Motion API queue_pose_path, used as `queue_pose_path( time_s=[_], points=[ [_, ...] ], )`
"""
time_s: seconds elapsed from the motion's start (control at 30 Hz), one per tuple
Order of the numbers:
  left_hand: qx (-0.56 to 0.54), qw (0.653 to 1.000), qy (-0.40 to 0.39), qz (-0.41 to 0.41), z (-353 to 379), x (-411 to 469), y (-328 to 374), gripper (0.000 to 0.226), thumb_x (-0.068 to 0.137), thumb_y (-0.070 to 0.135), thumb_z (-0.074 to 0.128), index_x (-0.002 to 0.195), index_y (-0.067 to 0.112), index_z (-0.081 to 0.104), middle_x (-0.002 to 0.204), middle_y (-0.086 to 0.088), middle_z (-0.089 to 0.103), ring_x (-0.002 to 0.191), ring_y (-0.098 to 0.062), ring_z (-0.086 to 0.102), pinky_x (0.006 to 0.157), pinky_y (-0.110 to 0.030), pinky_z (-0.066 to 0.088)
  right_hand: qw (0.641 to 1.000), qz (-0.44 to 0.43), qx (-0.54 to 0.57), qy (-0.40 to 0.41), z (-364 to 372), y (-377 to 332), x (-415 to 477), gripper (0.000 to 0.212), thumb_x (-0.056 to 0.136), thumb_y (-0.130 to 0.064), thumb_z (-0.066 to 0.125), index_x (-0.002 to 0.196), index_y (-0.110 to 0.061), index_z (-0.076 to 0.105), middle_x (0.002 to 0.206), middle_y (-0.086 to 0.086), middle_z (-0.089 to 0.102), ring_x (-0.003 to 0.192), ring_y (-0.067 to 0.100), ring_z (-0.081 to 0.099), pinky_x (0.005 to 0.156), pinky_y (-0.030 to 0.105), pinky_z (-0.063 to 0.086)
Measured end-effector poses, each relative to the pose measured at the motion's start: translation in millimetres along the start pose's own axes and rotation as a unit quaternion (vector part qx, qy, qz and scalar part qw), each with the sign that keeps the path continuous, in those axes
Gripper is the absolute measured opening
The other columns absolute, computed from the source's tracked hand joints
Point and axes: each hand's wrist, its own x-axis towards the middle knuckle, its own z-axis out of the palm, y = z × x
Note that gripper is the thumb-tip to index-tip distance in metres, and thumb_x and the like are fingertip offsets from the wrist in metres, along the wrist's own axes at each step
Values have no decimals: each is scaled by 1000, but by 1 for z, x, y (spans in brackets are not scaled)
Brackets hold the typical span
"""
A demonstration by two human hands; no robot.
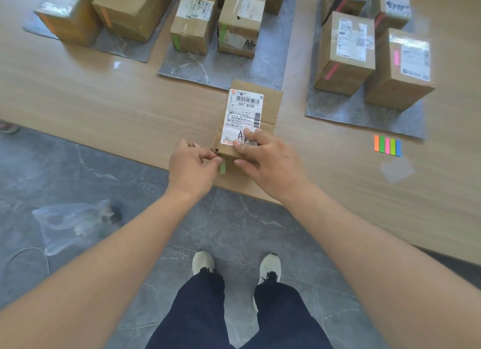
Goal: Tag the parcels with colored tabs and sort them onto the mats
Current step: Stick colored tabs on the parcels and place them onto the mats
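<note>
Just inside the near edge of the desk [78,93], in the head view, a brown cardboard parcel [268,101] lies flat with its white shipping label facing up. Its near end sits at that edge and its far end almost touches the middle mat [208,67].

The left hand [191,166] pinches a green tab [223,168] between thumb and forefinger. It holds the tab against the parcel's near face at the near-left corner, and the strip hangs down below the fingertips. The right hand [268,158] grips the parcel's near end, with curled fingers pressing on the label and the thumb against the near face.

Three grey mats lie along the far side of the desk.
- The left mat [125,49] carries boxes marked with orange tabs [106,17].
- The middle mat carries boxes with green tabs [176,40].
- The right mat [351,109] carries boxes with pink tabs [331,71].

Near the right mat's near edge, a row of spare tabs [387,146] lies on the bare wood, running orange, green, pink, yellow-green and blue. A clear sheet [397,169] lies just beside it on the near side.

Below the desk is a grey tiled floor. A crumpled clear plastic bag [70,223] lies on it at the left, and the person's pale shoes [203,263] stand in the middle.
</note>
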Motion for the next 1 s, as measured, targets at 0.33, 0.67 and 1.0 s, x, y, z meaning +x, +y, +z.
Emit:
queue_pose_path(
  time_s=[0.33,0.67,1.0],
  points=[
    [38,999,26,-11,3,3,1,13,84,27,80,85,14,79,98,0,55,96,-20,59,88,-32,48,1000,-2,14,8,2,5,1,34,92,-27,78,126,-22,76,140,12,65,126,37,63,88,45,57],
    [160,979,96,83,-5,7,-4,43,73,39,88,107,17,75,113,-8,50,106,-25,51,86,-29,42,1000,-3,3,19,6,5,-1,33,95,-28,74,128,-25,75,144,9,63,132,36,60,92,46,56],
    [141,975,10,171,-4,20,-21,37,75,32,88,109,20,78,141,-5,50,113,-26,53,84,-49,57,1000,5,17,22,9,4,-3,33,96,-26,73,130,-23,74,146,9,62,137,35,56,105,45,50]
  ],
)
